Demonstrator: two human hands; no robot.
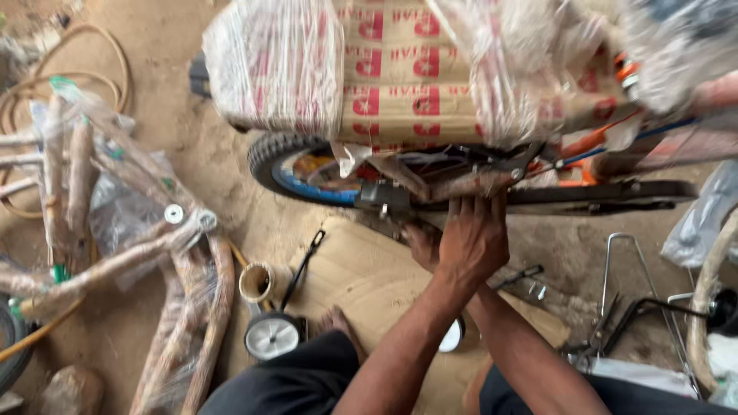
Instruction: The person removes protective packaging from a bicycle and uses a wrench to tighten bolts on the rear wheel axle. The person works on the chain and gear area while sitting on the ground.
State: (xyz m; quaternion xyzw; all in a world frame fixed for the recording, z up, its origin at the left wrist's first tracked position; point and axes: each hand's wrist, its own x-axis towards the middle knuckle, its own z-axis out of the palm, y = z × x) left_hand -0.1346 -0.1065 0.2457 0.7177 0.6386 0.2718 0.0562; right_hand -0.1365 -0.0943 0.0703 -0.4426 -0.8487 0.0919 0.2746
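Dirt floor (pixel 161 46) crowded with wrapped frames (pixel 154 246). Left hand (pixel 473 238) grips the bicycle's rear bracket (pixel 469 184); right hand (pixel 423 244), mostly hidden beneath it, grip unclear. Little free room; motion blur.

right hand (pixel 421 244): mostly hidden under left hand (pixel 473 240) | grip unclear | wrapped bicycle (pixel 400 77): blurred, cut off top
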